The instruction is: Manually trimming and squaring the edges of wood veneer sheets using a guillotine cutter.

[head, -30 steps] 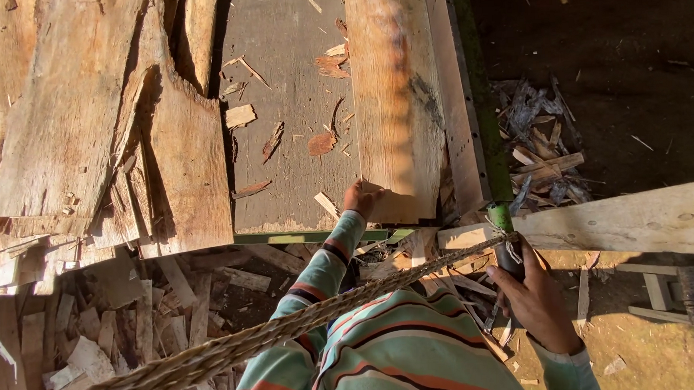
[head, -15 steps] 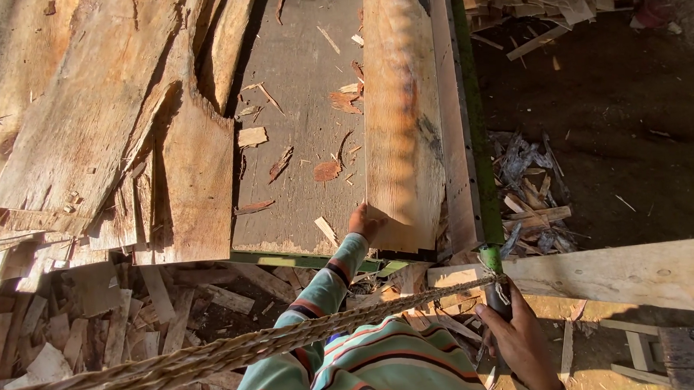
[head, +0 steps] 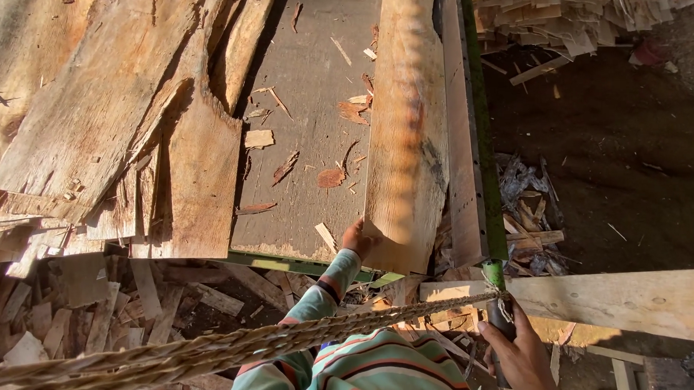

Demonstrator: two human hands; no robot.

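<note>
A: Listing item one: left hand [head: 358, 239], striped sleeve, fingers curled against the near end of the long plank [head: 408, 131]. Grip state?

B: Closed on the plank's near left corner, fingertips hidden behind the wood. Plank lies lengthwise on the grey work table [head: 313, 96], running straight away from the hand, its near end overhanging the table's green front edge.

A: Item two: right hand [head: 522, 354].

B: Wrapped around a dark upright lever [head: 499, 320], low at the right. Thumb and fingers closed on it; the part below the hand is out of view.

A: Position of the plank against that hand?

B: Well apart, up and to the left. Between them stands the green rail [head: 479, 121], which runs along the plank's right side, with a pale board strip next to it.

A: Item three: rope.

B: Twisted fibre rope [head: 214, 353], crossing from the lower left edge to a knot on the lever just above the right hand. Looks taut, though the near stretch is blurred.

A: Remaining stock?

B: Rough bark slabs [head: 113, 111] stacked left of the table, overlapping. Chips and one small square offcut [head: 259, 138] on the table top. Offcut heap [head: 97, 304] on the ground below the slabs. Pale beam [head: 628, 304] lying crosswise at the right, just above the right hand. Stack of thin pale strips [head: 587, 10] at the top right, over dark earth.
</note>
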